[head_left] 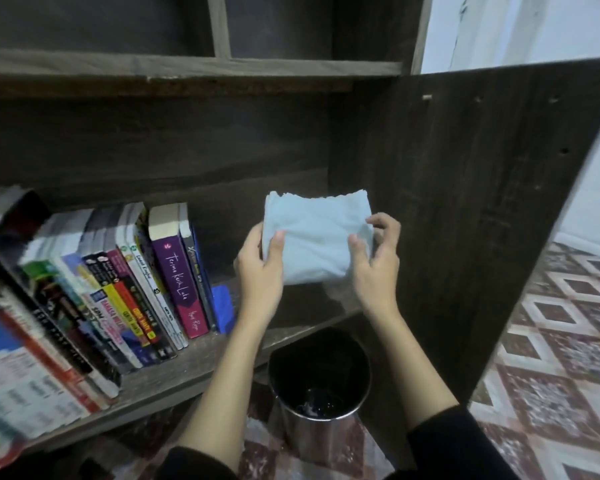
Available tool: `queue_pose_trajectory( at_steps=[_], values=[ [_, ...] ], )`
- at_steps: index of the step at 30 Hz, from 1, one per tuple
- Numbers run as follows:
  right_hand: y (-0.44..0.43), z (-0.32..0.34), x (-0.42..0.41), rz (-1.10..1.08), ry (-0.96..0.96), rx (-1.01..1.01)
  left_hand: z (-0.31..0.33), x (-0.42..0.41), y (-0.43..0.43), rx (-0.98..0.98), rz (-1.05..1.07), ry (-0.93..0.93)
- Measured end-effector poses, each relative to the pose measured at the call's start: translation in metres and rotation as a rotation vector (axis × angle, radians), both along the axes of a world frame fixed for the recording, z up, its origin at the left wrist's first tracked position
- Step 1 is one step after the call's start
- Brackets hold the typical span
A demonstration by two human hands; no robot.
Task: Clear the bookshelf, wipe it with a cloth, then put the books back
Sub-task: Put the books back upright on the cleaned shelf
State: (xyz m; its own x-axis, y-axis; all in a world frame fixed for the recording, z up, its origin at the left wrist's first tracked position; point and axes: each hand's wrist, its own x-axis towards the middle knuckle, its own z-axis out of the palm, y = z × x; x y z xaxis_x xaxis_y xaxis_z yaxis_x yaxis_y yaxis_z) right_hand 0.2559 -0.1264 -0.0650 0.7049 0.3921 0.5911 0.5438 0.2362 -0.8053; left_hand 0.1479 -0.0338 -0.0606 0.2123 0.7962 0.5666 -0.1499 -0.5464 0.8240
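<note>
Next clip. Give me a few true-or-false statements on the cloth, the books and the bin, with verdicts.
1. The left hand and the right hand both hold the light blue cloth. True.
2. The shelf has been cleared. False: a row of books stands on its left part.
3. The purple book is at the left end of the row. False: it is near the right end.
4. A round bin stands on the floor below the hands. True.
</note>
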Motion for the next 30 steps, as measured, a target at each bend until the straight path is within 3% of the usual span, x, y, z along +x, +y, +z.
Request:
queue_pose_trajectory(
  at_steps=[4, 6, 9, 15, 23, 27, 30],
  values=[
    [-0.004, 0.029, 0.001, -0.063, -0.161, 0.054, 0.038, -0.001, -0.017, 0.083, 0.022, -0.105],
    [-0.003, 0.051, 0.004, -0.090, -0.213, 0.094, 0.057, -0.001, -0.022, 0.213, 0.068, -0.137],
    [-0.002, 0.088, 0.009, -0.120, -0.292, 0.173, 0.085, 0.001, -0.021, 0.459, 0.170, -0.112],
    [0.004, 0.154, 0.018, -0.125, -0.303, 0.315, 0.143, 0.006, -0.010, 0.749, 0.241, -0.063],
    [0.026, 0.208, 0.034, -0.168, -0.414, 0.282, 0.194, 0.018, 0.006, 0.727, 0.295, 0.045],
    [0.041, 0.230, 0.050, -0.045, -0.425, -0.013, 0.215, 0.025, 0.011, 0.594, 0.354, 0.296],
    [0.050, 0.245, 0.064, 0.027, -0.416, -0.188, 0.230, 0.028, 0.016, 0.630, 0.454, 0.516]
  ],
)
